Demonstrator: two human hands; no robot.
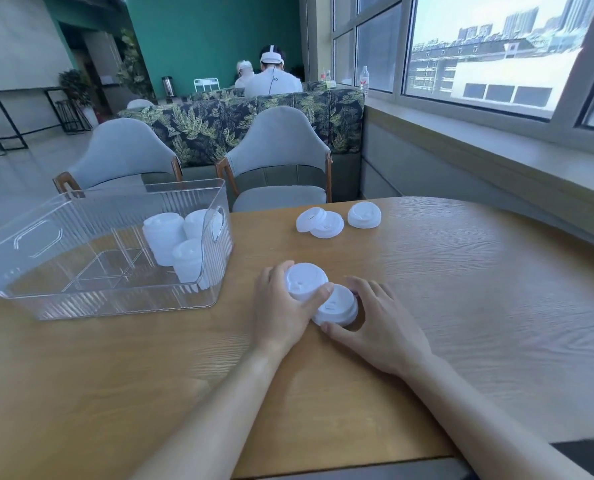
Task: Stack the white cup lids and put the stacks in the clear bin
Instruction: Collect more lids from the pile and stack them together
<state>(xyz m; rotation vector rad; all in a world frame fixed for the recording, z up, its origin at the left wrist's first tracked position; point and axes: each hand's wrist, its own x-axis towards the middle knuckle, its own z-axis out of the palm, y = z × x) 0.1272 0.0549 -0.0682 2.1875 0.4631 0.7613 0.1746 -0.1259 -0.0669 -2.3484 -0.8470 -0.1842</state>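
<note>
On the wooden table (462,289) my left hand (281,306) grips a short stack of white lids (304,277), thumb and fingers curled round its rim. Beside it, touching, lies a second white lid (339,306); my right hand (382,323) holds this one between thumb and fingers. Farther back, two overlapping lids (320,221) and a single lid (364,214) rest on the table. The clear bin (46,258) stands at the left, with three stacks of white lids (178,240) in its right end.
Two grey chairs (278,157) stand behind the table's far edge, with a leaf-patterned sofa back beyond them. A window sill runs along the right. People sit in the background. A dark object (583,459) shows at the bottom right corner.
</note>
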